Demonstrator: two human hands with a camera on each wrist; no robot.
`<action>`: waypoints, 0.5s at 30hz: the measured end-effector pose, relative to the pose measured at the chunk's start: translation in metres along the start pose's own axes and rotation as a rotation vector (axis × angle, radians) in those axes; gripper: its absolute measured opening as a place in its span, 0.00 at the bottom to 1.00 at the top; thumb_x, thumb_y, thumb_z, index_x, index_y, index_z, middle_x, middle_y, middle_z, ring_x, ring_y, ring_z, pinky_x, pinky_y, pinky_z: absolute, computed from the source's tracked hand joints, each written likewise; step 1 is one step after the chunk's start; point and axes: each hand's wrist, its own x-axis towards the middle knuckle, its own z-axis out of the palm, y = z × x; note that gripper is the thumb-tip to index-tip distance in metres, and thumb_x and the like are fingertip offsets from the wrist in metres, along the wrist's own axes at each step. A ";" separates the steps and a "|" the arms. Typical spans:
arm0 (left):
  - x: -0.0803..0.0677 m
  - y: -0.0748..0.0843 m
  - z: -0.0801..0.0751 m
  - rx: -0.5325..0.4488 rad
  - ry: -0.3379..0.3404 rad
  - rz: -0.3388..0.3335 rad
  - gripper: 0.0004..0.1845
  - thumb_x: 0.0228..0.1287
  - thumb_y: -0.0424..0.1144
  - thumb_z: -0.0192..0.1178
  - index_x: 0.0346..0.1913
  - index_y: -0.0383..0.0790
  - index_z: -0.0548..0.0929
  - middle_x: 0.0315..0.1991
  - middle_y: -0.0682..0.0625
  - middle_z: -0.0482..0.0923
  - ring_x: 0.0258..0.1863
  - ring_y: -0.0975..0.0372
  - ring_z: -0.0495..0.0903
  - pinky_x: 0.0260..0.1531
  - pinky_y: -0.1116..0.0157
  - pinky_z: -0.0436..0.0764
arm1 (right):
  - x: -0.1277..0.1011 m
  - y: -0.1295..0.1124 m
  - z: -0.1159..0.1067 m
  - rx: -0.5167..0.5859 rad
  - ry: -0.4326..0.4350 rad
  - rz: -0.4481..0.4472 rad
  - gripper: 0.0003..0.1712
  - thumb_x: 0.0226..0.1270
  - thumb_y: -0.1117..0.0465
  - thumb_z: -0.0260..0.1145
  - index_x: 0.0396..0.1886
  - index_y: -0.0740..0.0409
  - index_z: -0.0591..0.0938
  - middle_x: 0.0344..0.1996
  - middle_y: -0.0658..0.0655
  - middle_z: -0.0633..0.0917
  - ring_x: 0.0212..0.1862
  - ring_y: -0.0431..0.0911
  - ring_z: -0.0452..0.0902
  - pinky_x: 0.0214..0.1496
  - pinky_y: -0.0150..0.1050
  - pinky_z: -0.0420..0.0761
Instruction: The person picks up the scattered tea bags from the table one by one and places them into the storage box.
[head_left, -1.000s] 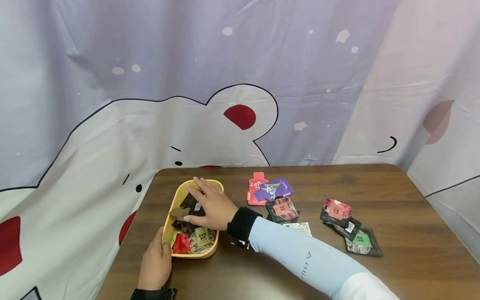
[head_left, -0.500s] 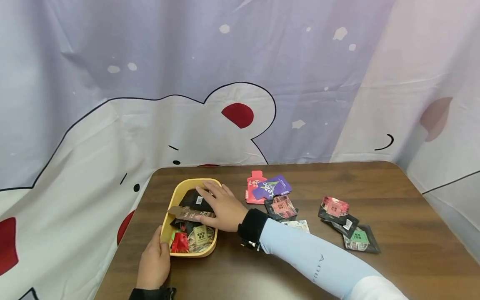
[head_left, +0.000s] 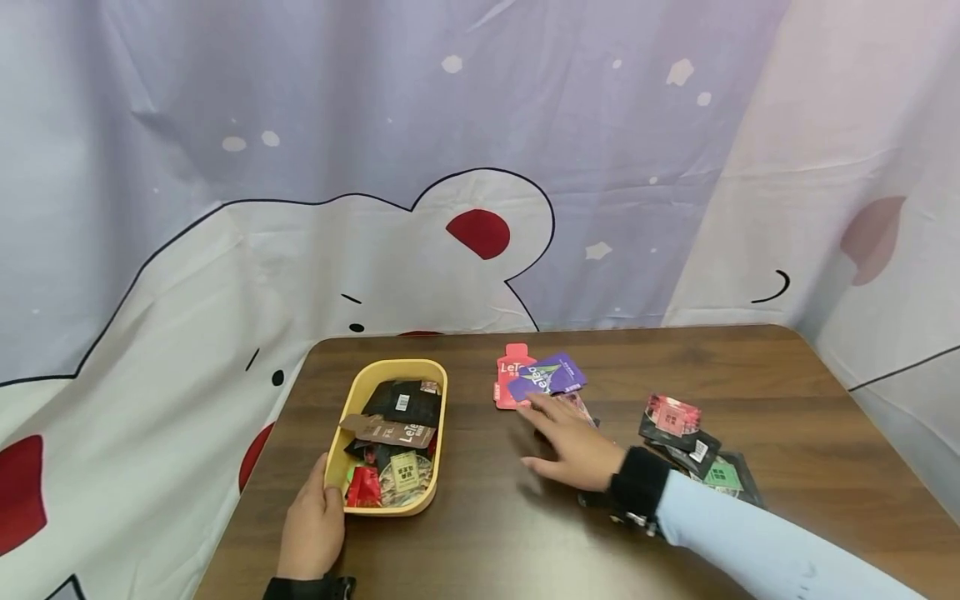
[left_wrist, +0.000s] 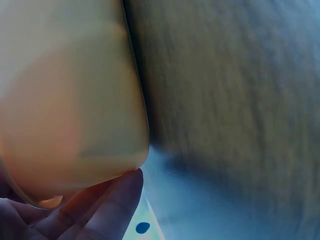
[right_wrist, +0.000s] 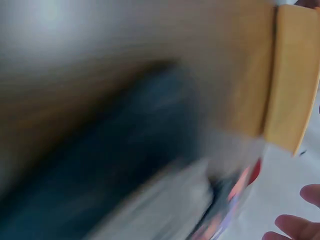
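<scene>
A: Where is the left hand [head_left: 311,527]?

B: At the near left corner of the yellow tray [head_left: 339,433], which sits on the left part of the brown worktop [head_left: 480,542]. Its thumb lies over the rim and, in the left wrist view, the fingers [left_wrist: 112,202] curl under the tray's outer wall, so the hand grips the tray.

A: What lies in the tray?

B: Small packets, piled loosely: a black one [head_left: 405,402] at the far end, a brown one [head_left: 386,431] across the middle, a red one [head_left: 362,488] and a tan one [head_left: 405,473] at the near end.

A: And the right hand [head_left: 573,446]?

B: Out over the worktop, well apart from the tray, palm down with the fingers straight and spread, holding nothing. Its fingertips are over a dark packet with a pink label [head_left: 579,406], partly hidden beneath it; I cannot tell whether they touch it. A pale blue sleeve [head_left: 757,542] and a black wrist strap [head_left: 637,492] cover the arm.

A: What else is near it?

B: Just beyond the fingertips a purple pouch [head_left: 547,377] overlaps a red pouch [head_left: 512,377]. To the right lie three more dark packets, overlapping: one with a red label [head_left: 672,417], a black one [head_left: 696,450], and one with a green label [head_left: 726,477]. The right wrist view is too blurred to add anything
</scene>
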 end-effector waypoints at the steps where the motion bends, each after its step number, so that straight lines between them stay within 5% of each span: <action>1: 0.000 0.000 0.000 0.003 -0.002 0.000 0.32 0.77 0.32 0.37 0.80 0.31 0.49 0.73 0.26 0.61 0.71 0.36 0.66 0.66 0.38 0.69 | -0.010 0.007 -0.003 -0.004 -0.003 0.015 0.46 0.67 0.40 0.67 0.79 0.55 0.64 0.77 0.65 0.63 0.78 0.63 0.58 0.78 0.66 0.56; 8: -0.001 0.000 -0.001 0.004 -0.004 0.003 0.32 0.77 0.33 0.36 0.80 0.31 0.49 0.72 0.25 0.62 0.71 0.36 0.66 0.66 0.37 0.69 | -0.066 0.035 -0.010 -0.047 -0.057 0.115 0.48 0.62 0.39 0.71 0.77 0.52 0.67 0.74 0.61 0.70 0.72 0.64 0.67 0.72 0.66 0.68; 15: 0.000 0.000 -0.001 0.005 -0.011 -0.002 0.32 0.77 0.33 0.36 0.80 0.32 0.49 0.73 0.25 0.61 0.71 0.35 0.65 0.67 0.37 0.69 | -0.089 0.037 -0.010 -0.151 -0.101 0.090 0.47 0.58 0.35 0.72 0.73 0.51 0.73 0.70 0.63 0.75 0.68 0.63 0.73 0.67 0.66 0.72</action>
